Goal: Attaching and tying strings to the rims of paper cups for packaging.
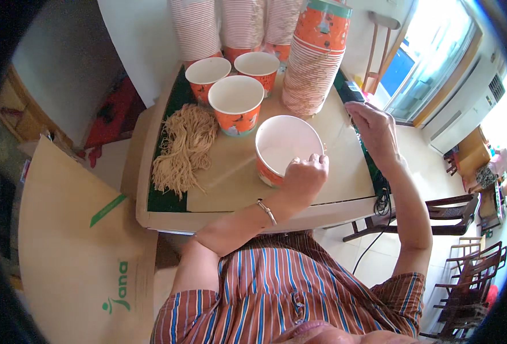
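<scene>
My left hand (306, 176) is closed at the near right rim of a large white-lined paper bucket (285, 140), its curled fingers reaching over the edge. A small bit of beige string shows at the bucket's right rim. Farther right, beyond the table's edge strip, my right hand (375, 131) is raised with its fingers bent together. What it holds, if anything, is too small to make out. Just past its fingertips sits a black box-shaped object (352, 92). On the left of the tabletop lies a loose bundle of beige string (185, 146).
Three more orange paper buckets (237, 114) stand upright behind the string. Tall nested stacks (313, 74) rise at the back. A large cardboard flap (81, 246) leans left of the table (236, 183). A black cable (383, 203) hangs at the right edge, near a wooden chair (451, 215).
</scene>
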